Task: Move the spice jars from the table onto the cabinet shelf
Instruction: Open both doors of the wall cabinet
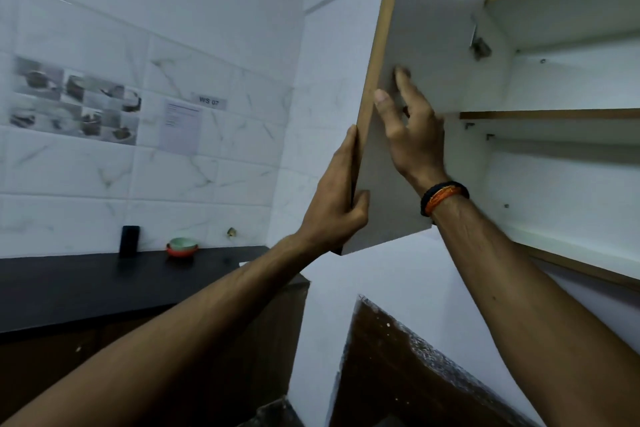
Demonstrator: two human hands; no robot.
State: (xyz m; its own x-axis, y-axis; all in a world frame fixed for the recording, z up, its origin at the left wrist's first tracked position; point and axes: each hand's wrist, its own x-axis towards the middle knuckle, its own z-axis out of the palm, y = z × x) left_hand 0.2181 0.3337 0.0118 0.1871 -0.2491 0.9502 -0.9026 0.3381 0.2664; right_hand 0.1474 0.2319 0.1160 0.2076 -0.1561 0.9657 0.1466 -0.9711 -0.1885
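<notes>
Your left hand [334, 198] grips the open door's [426, 45] near edge (long axis upright); right hand [410, 135] presses spread fingers on its inner face.

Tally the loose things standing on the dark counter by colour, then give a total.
Black: 1, an upright block against the tiled wall
Green: 1, a small bowl
Orange-red: 1, a bowl under the green one
Total: 3
No spice jars show on the counter.
</notes>
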